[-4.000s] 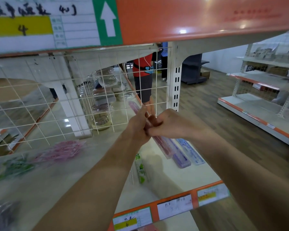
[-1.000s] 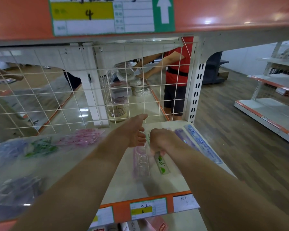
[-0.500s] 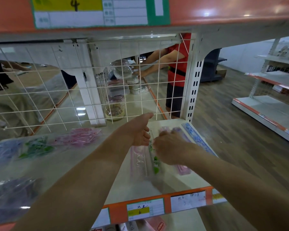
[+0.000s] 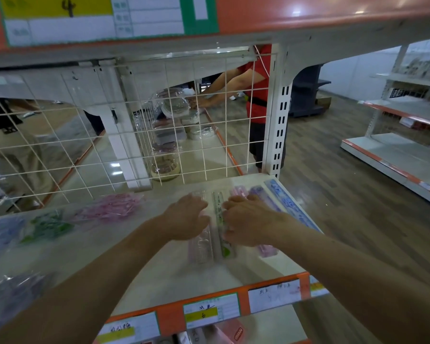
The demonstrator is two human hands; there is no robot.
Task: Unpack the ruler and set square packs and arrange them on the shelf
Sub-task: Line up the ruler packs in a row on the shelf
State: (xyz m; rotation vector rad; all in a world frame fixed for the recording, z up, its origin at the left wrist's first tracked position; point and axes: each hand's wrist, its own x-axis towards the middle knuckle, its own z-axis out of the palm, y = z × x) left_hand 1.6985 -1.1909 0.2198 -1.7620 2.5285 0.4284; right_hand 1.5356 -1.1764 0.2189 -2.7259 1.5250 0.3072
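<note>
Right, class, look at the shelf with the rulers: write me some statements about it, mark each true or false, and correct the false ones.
1. The green ruler pack lies between the left hand and the right hand. True.
2. The blue ruler pack lies nearest the right end of the shelf. True.
3. The pink bag lies right of the rulers. False: it lies left of them, near the wire grid.
4. The person in red stands in front of the wire grid. False: behind it.
</note>
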